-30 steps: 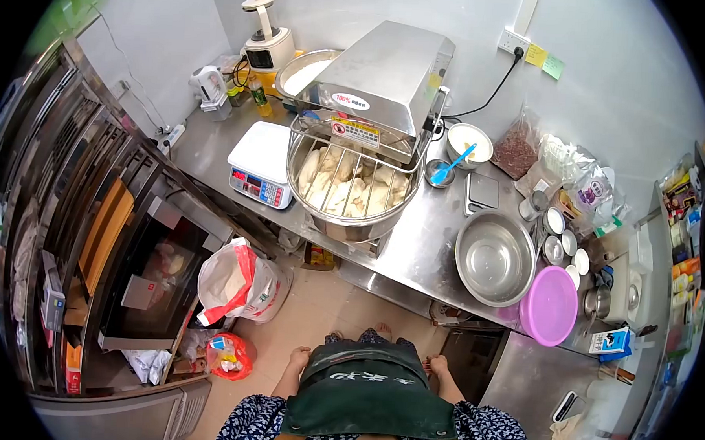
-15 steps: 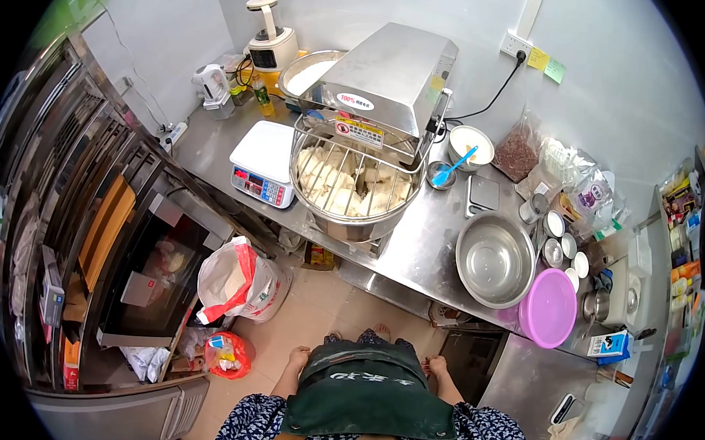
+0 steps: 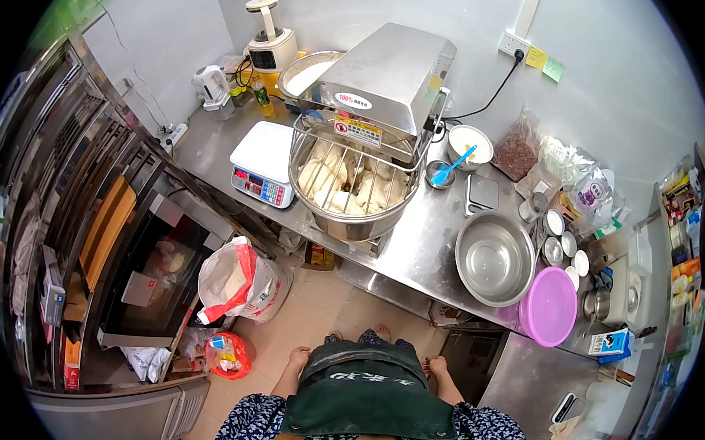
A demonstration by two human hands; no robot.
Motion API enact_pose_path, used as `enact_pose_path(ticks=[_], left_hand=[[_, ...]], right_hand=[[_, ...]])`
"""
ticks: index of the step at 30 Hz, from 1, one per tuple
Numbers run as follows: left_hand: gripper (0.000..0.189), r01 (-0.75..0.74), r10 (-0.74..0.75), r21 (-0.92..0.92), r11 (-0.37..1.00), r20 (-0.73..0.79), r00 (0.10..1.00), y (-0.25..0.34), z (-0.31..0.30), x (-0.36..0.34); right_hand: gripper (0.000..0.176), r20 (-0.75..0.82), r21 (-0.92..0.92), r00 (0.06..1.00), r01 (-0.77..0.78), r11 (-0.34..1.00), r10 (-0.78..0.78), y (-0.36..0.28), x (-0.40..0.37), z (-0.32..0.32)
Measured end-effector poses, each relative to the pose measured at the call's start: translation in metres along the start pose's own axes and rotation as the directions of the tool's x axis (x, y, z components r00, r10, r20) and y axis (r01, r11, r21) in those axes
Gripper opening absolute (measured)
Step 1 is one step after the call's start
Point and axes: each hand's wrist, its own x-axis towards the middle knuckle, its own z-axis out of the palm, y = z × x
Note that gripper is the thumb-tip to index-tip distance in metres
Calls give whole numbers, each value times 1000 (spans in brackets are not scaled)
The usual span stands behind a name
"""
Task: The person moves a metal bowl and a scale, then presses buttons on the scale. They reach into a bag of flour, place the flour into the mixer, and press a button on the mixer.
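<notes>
- Left hand [image 3: 298, 359] sits at the 9 o'clock edge of the dark green apron [image 3: 370, 404]; right hand [image 3: 438, 366] sits at its 3 o'clock edge.
- Fingers, both hands: extent of closure, and any hold on cloth, cannot be told.
- Pale, lumpy dough [image 3: 387, 192] lies inside the round stainless-steel mixer bowl [image 3: 352, 230], at the apron's 12 o'clock.
- White digital scale [image 3: 263, 149]: bowl's 9 o'clock, on the steel counter [image 3: 422, 250].
- Wide steel basin [image 3: 488, 257]: bowl's 4 o'clock.
</notes>
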Motion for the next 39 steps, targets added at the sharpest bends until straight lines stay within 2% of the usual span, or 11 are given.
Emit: enact_pose_path(ticks=[9, 39], left_hand=[[27, -35, 35, 14, 999, -22, 999, -2, 1, -3], [28, -21, 21, 0, 1000, -20, 1000, -7, -1, -7]], right_hand=[[22, 2, -1, 1000, 0, 1000, 0, 1, -1, -2], [19, -5, -8, 999, 31, 999, -32, 1, -5, 1]])
